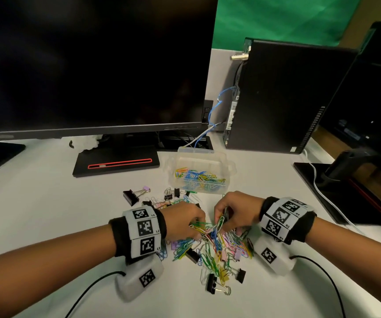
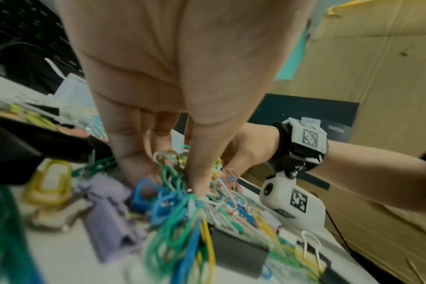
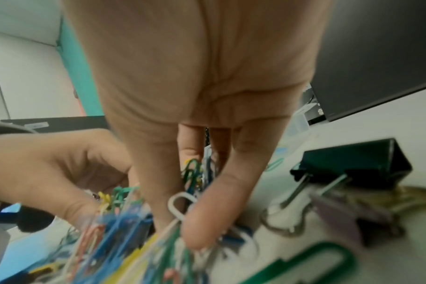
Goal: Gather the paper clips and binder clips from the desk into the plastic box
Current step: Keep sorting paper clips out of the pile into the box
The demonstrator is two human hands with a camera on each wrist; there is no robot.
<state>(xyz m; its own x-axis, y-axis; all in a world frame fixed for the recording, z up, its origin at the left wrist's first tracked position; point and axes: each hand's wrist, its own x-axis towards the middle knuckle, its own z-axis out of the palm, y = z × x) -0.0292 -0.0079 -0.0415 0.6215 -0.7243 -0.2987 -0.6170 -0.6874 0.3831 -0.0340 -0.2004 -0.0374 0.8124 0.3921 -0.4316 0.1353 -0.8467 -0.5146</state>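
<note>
A heap of coloured paper clips [image 1: 214, 246] mixed with black, lilac and yellow binder clips lies on the white desk [image 1: 47, 214] in front of me. My left hand [image 1: 185, 220] pinches a bunch of paper clips [image 2: 175, 173] at the heap's left side. Opposite it, my right hand [image 1: 233, 212] curls its fingers round another bunch of paper clips [image 3: 195, 192] and a dark clip. The clear plastic box [image 1: 202, 172] stands open just beyond the hands, with several coloured paper clips inside.
A black monitor [image 1: 93, 65] on its stand [image 1: 116, 162] fills the back left. A black computer tower [image 1: 281, 95] stands at the back right, a second monitor base [image 1: 345, 191] at the right. More binder clips [image 1: 131, 196] lie left of the box.
</note>
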